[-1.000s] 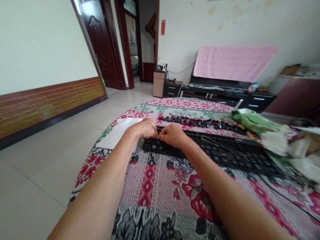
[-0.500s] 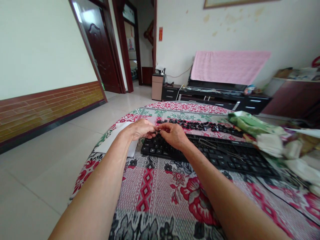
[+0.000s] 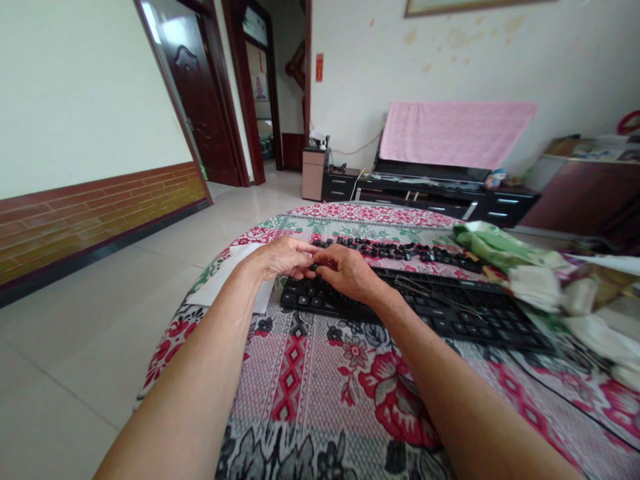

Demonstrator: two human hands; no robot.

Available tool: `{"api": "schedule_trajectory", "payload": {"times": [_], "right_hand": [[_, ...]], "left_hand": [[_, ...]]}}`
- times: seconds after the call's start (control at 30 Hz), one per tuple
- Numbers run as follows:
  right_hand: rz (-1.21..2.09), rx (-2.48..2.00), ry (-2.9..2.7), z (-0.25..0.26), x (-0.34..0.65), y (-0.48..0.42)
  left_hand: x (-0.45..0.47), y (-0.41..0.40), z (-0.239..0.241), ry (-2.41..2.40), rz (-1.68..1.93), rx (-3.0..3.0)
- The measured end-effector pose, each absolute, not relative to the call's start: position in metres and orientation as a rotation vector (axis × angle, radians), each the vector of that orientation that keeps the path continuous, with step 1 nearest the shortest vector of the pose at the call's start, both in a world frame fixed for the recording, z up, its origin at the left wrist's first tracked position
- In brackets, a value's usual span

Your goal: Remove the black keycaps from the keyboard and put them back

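My left hand [image 3: 281, 259] and my right hand [image 3: 346, 270] meet fingertip to fingertip over the left end of a black keyboard [image 3: 500, 328]. Pinched between their fingers is a small black keycap [image 3: 314, 267], mostly covered. Both hands are closed around it, and the right one hides part of the keys. Behind the keyboard, loose black keycaps [image 3: 397, 251] lie in a long uneven strip. A thin metal tool [image 3: 417, 288], resembling tweezers or bent wire, rests across the keyboard's middle.
White paper [image 3: 213, 287] lies under and left of my left wrist. A green cloth [image 3: 493, 247] and pale cloths [image 3: 535, 288] are heaped to the right. A black cable [image 3: 565, 400] runs along the patterned tablecloth [image 3: 320, 373]. Beyond the round table stands a low black cabinet [image 3: 505, 207].
The fingers have shifted slightly around the small keycap, with my right fingers curling lower and closer to the keyboard. The keyboard, tool and loose keycaps stay in place.
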State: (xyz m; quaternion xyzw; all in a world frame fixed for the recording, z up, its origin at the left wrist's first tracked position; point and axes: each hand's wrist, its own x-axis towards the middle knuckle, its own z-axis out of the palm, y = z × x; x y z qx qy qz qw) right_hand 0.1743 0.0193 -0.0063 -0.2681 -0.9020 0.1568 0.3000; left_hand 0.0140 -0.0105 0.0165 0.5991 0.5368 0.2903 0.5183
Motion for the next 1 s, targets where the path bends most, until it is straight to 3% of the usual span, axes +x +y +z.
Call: {"api": "schedule_trajectory", "payload": {"times": [0.47, 1.0], "right_hand": [[0.504, -0.918, -2.227, -0.018, 0.169, 0.025], [0.498, -1.037, -2.597, -0.008, 0.173, 0.018]], "left_hand": [[0.024, -0.007, 0.015, 1.525, 0.795, 1.436], [0.015, -0.008, 0.017, 1.780, 0.504, 1.669]]}}
